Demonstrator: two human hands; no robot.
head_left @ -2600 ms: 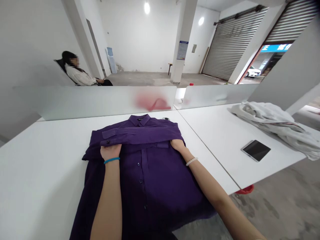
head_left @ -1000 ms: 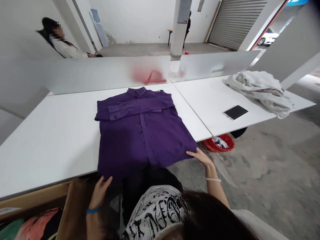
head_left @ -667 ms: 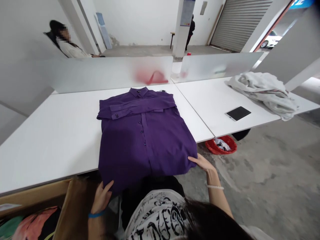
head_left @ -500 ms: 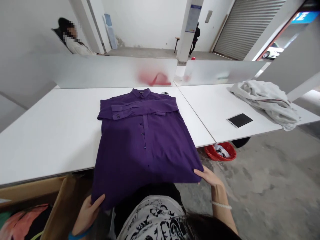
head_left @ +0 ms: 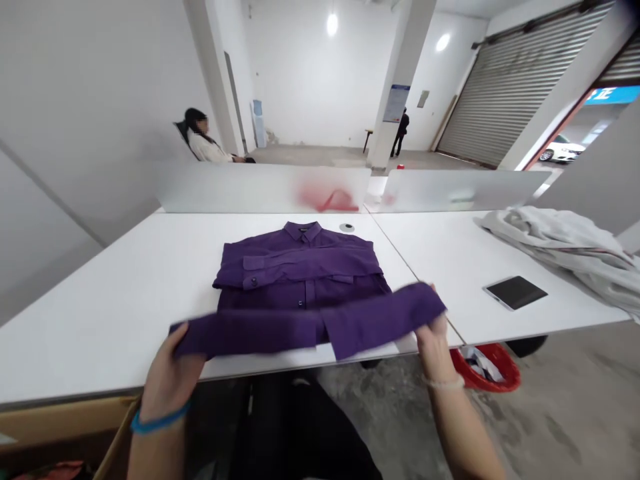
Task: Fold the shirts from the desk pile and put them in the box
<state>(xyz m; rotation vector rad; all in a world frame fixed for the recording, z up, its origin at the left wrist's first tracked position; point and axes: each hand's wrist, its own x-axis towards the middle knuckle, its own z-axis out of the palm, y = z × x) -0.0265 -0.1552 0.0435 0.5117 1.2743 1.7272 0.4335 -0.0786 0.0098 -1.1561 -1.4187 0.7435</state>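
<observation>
A purple button-up shirt (head_left: 300, 293) lies front up on the white table, its collar at the far side and both sleeves crossed over the chest. My left hand (head_left: 173, 363), with a blue band at the wrist, grips the left corner of the raised hem. On the other side my right hand (head_left: 434, 327), wearing a pale bracelet, pinches the right corner. Between the hands the lower part of the shirt is lifted and bent up over the body, hiding most of the buttons. The hem is slightly blurred, and the fingers are partly behind the cloth.
On the table's right side (head_left: 450, 267) lie a tablet (head_left: 516, 292) and a pile of pale grey cloth (head_left: 565, 243). Below the edge stands a red bin (head_left: 505, 370). An open cardboard box (head_left: 65, 417) is at lower left. A frosted divider (head_left: 240, 190) lines the back; two people are beyond.
Both hands have risen and moved forward over the table edge, carrying the shirt's hem up and toward the collar. The camera view has tilted upward.
</observation>
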